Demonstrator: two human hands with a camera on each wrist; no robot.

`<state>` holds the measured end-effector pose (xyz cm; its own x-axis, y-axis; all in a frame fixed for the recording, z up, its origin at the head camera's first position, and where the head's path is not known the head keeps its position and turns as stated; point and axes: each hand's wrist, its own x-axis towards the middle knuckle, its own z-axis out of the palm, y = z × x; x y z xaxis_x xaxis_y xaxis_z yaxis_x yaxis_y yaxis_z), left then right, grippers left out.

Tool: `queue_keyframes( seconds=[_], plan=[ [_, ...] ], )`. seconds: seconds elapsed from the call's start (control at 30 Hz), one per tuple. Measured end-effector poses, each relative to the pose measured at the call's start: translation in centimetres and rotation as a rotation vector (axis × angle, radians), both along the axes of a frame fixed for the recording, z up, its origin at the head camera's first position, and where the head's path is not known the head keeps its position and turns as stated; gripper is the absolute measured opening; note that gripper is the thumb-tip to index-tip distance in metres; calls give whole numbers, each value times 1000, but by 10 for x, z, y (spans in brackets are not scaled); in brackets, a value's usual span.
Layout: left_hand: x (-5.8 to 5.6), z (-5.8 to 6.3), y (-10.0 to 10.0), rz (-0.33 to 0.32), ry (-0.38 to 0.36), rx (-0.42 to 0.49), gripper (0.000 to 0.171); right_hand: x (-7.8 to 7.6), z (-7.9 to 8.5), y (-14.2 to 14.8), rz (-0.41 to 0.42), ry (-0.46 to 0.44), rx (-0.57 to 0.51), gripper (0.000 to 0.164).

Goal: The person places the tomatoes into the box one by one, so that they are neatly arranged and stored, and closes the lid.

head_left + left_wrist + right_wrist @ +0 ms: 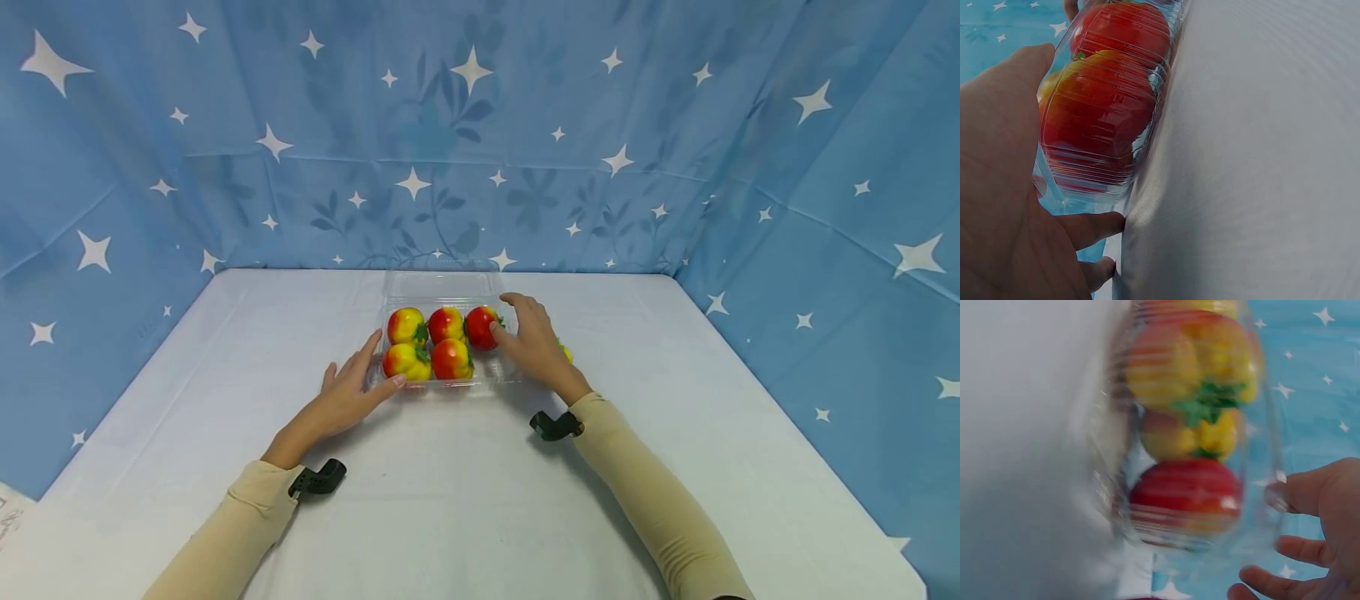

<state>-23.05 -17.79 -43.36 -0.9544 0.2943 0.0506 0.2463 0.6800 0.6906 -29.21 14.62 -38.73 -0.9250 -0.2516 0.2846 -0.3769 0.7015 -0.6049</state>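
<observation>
A clear plastic box stands on the table with its see-through lid folded back. Several red-and-yellow fruits with green leafy tops, like bell peppers or tomatoes, sit inside in two rows; the back-right one is the reddest. My left hand rests at the box's left front corner, thumb by the front rim and fingers spread along the side. Over the right end, my right hand has its fingers spread, with nothing held between them in the right wrist view. The box is blurred there.
Another yellow piece lies on the table just right of my right hand, mostly hidden by it. White cloth covers the table. A blue star-patterned curtain closes off the back and sides.
</observation>
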Motion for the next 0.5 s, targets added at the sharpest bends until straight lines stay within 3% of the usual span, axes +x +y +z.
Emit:
queue_keyframes(
  seconds=[0.5],
  plan=[
    [0, -1, 1, 6, -6, -13, 96, -5, 27, 42, 80, -103, 75, 64]
  ],
)
